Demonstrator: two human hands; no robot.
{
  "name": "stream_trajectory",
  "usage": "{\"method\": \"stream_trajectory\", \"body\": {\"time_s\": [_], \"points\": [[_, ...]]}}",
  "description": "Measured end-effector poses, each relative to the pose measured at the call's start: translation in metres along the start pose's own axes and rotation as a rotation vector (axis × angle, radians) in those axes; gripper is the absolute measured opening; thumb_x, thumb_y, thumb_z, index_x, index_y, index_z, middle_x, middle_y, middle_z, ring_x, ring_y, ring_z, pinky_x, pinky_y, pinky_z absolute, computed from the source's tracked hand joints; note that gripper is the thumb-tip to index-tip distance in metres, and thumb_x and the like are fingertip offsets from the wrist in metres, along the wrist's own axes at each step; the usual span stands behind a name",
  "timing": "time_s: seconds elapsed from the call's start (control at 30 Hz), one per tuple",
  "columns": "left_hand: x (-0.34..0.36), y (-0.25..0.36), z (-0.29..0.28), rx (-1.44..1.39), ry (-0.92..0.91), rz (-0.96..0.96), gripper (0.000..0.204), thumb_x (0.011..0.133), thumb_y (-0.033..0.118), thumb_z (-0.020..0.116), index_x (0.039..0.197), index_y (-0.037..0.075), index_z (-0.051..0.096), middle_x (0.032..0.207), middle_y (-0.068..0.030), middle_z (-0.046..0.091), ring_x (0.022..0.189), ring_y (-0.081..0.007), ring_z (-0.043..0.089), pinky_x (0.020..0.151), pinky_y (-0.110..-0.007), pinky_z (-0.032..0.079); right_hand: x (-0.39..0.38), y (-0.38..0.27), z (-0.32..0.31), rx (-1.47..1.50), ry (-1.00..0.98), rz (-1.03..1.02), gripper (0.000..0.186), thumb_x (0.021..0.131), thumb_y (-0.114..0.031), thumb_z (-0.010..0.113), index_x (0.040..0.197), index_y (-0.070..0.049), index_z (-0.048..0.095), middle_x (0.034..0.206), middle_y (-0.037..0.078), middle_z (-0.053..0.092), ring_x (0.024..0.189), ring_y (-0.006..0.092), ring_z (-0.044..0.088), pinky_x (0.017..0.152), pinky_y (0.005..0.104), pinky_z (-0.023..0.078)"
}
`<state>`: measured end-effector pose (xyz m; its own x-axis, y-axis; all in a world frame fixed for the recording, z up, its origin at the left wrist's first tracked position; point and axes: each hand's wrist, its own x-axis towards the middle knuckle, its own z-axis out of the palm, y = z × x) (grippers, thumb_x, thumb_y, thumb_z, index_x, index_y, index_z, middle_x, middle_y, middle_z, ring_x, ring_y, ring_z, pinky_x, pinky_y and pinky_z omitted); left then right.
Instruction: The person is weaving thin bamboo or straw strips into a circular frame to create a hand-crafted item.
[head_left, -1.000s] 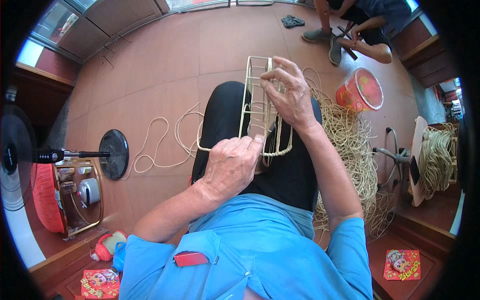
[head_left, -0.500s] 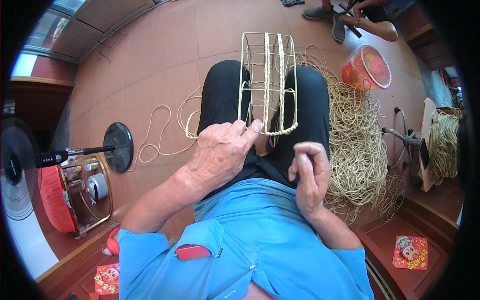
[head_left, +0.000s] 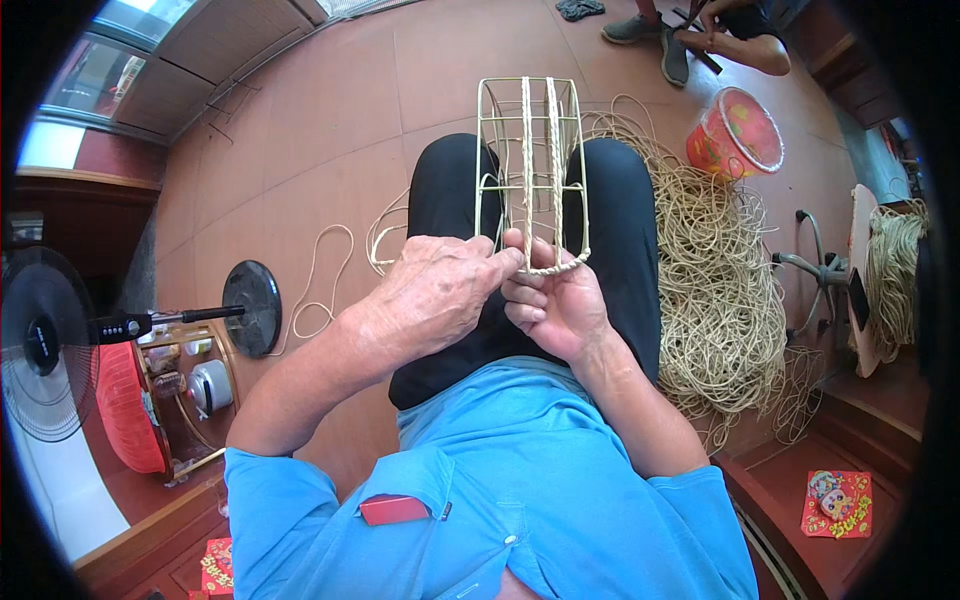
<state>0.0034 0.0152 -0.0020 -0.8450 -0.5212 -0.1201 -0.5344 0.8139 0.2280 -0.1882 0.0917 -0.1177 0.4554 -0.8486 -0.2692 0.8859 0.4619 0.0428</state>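
Observation:
A wire basket frame [head_left: 530, 150] with pale rattan strands woven along its middle rests on my lap, over black trousers. My left hand [head_left: 440, 290] grips the frame's near rim from the left, fingertips pinching the woven cord at its edge. My right hand [head_left: 555, 305] holds the same near rim from below, fingers curled around the wire and cord. The two hands touch each other at the rim. A loose rattan strand [head_left: 320, 290] trails from the frame down to the floor on my left.
A big heap of rattan cord [head_left: 720, 290] lies on the tiled floor to my right. A red bucket [head_left: 735, 135] stands beyond it. A standing fan [head_left: 60, 340] and its round base [head_left: 255, 305] are at left. Another person's legs [head_left: 700, 35] show at top.
My right hand came up from my lap to the frame's near rim and joined my left hand. The frame tipped slightly nearer to me.

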Motion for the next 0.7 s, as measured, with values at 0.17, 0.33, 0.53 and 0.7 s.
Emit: {"method": "stream_trajectory", "body": {"time_s": [0.17,0.33,0.53,0.7], "points": [[0.002,-0.001,-0.013,-0.017,-0.075,-0.029,0.026,0.102,0.009,0.062,0.125,0.011,0.074,0.097,-0.0091,0.070,0.098,-0.0284,0.074,0.081,-0.046,0.057,0.001,0.000,-0.005,-0.091,-0.014,-0.042,0.023,0.114,-0.024,0.065,0.131,-0.008,0.069,0.092,-0.005,0.056,0.066,0.0060,0.038,0.056,0.0225,0.035],[-0.011,-0.005,-0.016,-0.011,0.414,0.017,0.019,0.098,0.012,0.076,0.117,0.011,0.078,0.105,-0.0100,0.071,0.108,-0.0304,0.067,0.098,-0.044,0.050,-0.012,0.007,-0.004,-0.403,0.073,-0.114,0.017,0.113,-0.022,0.070,0.123,-0.009,0.069,0.092,-0.007,0.056,0.068,0.0031,0.040,0.057,0.0206,0.034],[-0.032,0.027,0.016,-0.221,0.670,-0.177,0.015,0.096,0.000,0.080,0.110,0.004,0.080,0.098,-0.0113,0.074,0.093,-0.0317,0.069,0.079,-0.042,0.055,-0.034,0.018,0.005,-0.677,0.215,-0.158,0.023,0.115,-0.029,0.069,0.120,-0.007,0.072,0.091,-0.006,0.056,0.070,0.0020,0.045,0.060,0.0208,0.037],[-0.029,0.049,0.051,-0.466,0.613,-0.227,0.014,0.099,0.012,0.080,0.111,0.004,0.079,0.100,-0.0127,0.073,0.092,-0.0319,0.069,0.082,-0.044,0.055,-0.045,0.026,0.015,-0.725,0.239,-0.219,0.025,0.114,-0.030,0.072,0.118,-0.006,0.075,0.092,-0.005,0.062,0.071,0.0012,0.047,0.061,0.0206,0.038]]}}
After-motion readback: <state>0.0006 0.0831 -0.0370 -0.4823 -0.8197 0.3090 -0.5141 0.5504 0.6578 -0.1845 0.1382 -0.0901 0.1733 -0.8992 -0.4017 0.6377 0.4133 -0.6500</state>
